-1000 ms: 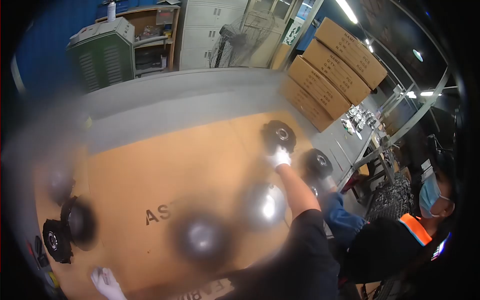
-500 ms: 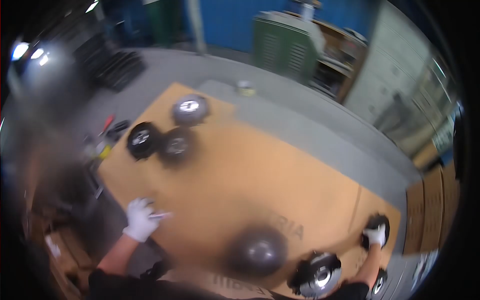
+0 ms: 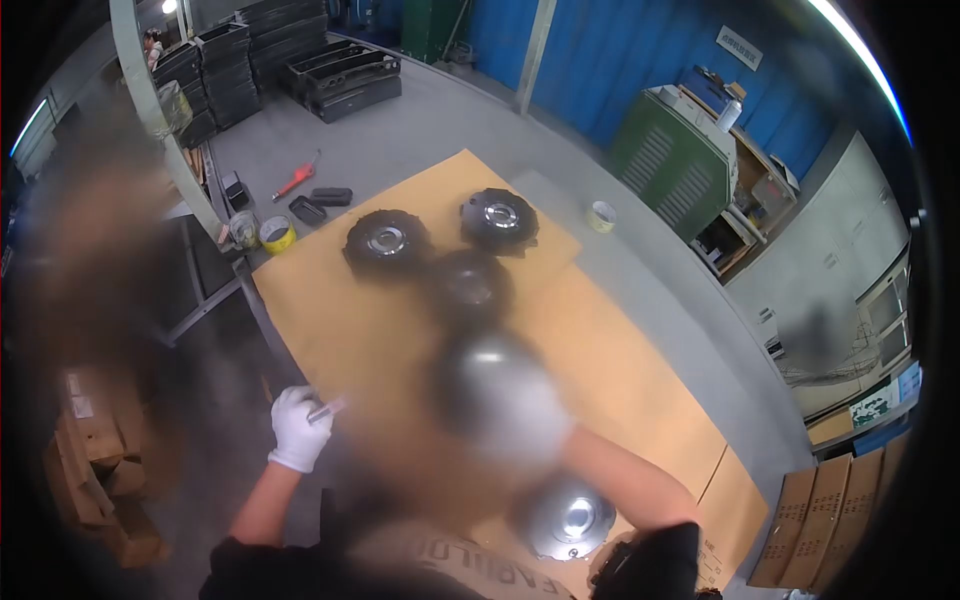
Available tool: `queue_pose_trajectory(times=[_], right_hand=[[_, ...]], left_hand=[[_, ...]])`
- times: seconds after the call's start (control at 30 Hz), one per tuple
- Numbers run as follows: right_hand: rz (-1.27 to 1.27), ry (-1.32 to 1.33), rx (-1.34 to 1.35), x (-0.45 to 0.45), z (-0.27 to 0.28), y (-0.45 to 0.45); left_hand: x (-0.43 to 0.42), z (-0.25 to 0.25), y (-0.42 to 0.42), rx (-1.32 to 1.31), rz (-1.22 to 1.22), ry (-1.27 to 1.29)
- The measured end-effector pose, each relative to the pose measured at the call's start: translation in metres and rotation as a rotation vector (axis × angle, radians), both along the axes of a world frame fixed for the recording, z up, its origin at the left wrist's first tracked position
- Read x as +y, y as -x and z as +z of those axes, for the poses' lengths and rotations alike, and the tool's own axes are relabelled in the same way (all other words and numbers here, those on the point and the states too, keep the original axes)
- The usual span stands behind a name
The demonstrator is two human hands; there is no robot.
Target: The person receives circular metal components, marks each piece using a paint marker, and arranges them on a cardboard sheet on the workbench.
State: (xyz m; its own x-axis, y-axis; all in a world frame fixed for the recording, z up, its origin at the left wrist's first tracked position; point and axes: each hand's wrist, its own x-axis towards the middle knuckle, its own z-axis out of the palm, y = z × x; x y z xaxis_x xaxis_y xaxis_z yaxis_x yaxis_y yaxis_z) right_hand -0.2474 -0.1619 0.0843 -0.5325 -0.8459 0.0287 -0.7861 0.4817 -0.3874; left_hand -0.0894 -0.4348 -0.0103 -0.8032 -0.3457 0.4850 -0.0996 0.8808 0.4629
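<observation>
My left hand (image 3: 299,432), in a white glove, is closed around a short pen-like stick (image 3: 327,411) at the left edge of the cardboard-covered table (image 3: 620,345). My right hand (image 3: 520,410), also gloved, reaches across to the middle and appears to hold a dark round part (image 3: 465,375); blur hides its fingers. Just beyond lies a blurred dark round part (image 3: 468,285). Farther back sit two black discs with shiny metal centres, a left one (image 3: 388,240) and a right one (image 3: 500,220). A silver-faced disc (image 3: 572,517) rests near my right forearm.
Yellow tape (image 3: 277,235) and a red-handled tool (image 3: 295,180) lie beyond the table's left side. A tape roll (image 3: 601,216) sits past the far edge. Cardboard boxes (image 3: 830,520) stand at right, a green cabinet (image 3: 672,160) behind. A blurred person (image 3: 100,240) is at left.
My right hand has moved from the disc spot at the table's right end to the middle, apparently bringing a dark round part. The left hand keeps its stick. The camera view has turned.
</observation>
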Motion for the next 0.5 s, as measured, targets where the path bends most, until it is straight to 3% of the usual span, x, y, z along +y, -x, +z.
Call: queue_pose_trajectory(times=[0.03,0.13,0.23,0.27,0.3,0.33,0.43,0.47,0.5], right_hand=[[0.081,-0.126,0.015,-0.045,0.006,-0.001],[0.276,-0.062,0.089,-0.155,-0.063,0.002],[0.292,-0.285,0.179,-0.203,-0.072,-0.001],[0.174,-0.122,0.177,-0.201,-0.071,-0.006],[0.141,0.013,0.225,-0.219,-0.142,0.005],[0.183,-0.114,0.237,-0.215,-0.107,0.011],[0.019,0.058,0.187,-0.184,-0.075,-0.013],[-0.034,0.036,0.11,-0.164,-0.057,-0.026],[-0.104,0.18,0.114,-0.135,-0.052,-0.039]], left_hand=[[-0.001,-0.003,-0.007,0.005,0.0,-0.004],[-0.012,-0.009,-0.032,0.061,0.216,-0.2],[-0.035,-0.022,-0.064,0.005,0.204,-0.226],[-0.039,-0.029,-0.07,0.027,0.251,-0.266],[-0.04,-0.035,-0.072,0.045,0.28,-0.315],[-0.041,-0.038,-0.071,0.04,0.27,-0.373],[-0.046,-0.053,-0.057,-0.025,0.198,-0.665],[-0.046,-0.049,-0.051,-0.087,0.123,-0.571],[-0.045,-0.046,-0.042,-0.121,0.067,-0.463]])
